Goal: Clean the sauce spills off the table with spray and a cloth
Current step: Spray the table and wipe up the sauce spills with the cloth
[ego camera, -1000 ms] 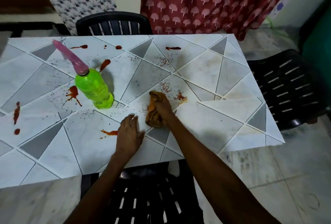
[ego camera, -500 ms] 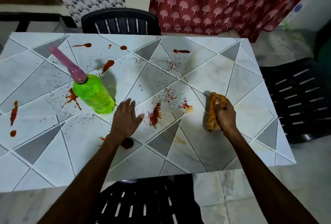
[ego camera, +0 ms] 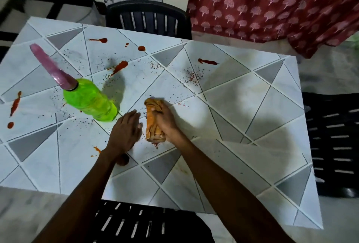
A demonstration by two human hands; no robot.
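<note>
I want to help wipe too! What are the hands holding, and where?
The right hand grips the bunched orange cloth around its middle. The left hand lies flat on the table, holding nothing.

Both forearms are bare to the frame's edge, with the left hand (ego camera: 124,132) and right hand (ego camera: 165,121) ungloved.

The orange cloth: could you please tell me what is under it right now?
Red specks show at the near end of the orange cloth, which the right hand presses on the table. Anything beneath it is covered.
</note>
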